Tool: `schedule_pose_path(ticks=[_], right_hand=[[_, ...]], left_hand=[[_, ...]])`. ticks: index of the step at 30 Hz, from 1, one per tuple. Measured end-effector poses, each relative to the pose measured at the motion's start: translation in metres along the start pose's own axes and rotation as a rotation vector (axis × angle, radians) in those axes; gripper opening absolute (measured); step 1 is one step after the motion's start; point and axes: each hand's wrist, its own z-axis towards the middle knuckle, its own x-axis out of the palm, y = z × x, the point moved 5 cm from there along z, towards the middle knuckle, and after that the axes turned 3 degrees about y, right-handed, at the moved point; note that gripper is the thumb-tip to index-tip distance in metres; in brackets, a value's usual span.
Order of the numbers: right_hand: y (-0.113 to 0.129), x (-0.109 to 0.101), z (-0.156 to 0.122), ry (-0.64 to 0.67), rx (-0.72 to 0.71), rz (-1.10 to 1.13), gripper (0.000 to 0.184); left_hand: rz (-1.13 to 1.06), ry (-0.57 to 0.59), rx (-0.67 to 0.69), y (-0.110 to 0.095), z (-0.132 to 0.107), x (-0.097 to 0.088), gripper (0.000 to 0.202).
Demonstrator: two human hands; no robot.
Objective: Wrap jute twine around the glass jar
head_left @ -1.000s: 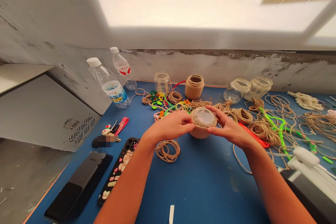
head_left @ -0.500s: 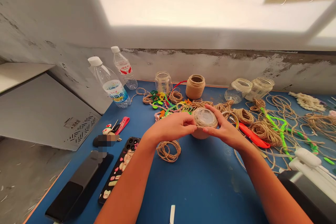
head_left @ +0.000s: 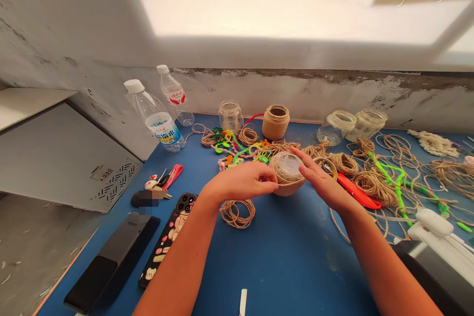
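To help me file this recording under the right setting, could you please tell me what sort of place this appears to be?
Probably a craft workspace: the blue table bears the nearest twine-wrapped jar, a bundle of twine and clear jars.

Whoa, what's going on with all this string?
Someone's left hand is curled at the left side of a twine-wrapped jar on a blue table. The right hand, fingers stretched out, is at its right side. A coil of twine lies nearby, and another wrapped jar stands behind.
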Motion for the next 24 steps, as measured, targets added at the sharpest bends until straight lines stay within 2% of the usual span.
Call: schedule_pose_path(ticks=[5,16,21,24], right_hand=[[0.0,-0.002,-0.001,0.017,0.002,0.028,0.062],[-0.012,-0.007,0.001,0.061,0.018,0.111,0.06],[-0.008,-0.01,-0.002,0.109,0.052,0.127,0.073],[-0.003,-0.011,-0.005,0.116,0.078,0.128,0.075]], left_hand=[[0.03,0.104,-0.049,-0.005,-0.002,0.006,0.024],[0.062,0.092,-0.066,0.0,-0.002,0.004,0.023],[0.058,0.098,-0.055,0.001,-0.001,0.006,0.02],[0.056,0.101,-0.06,0.002,-0.001,0.007,0.021]])
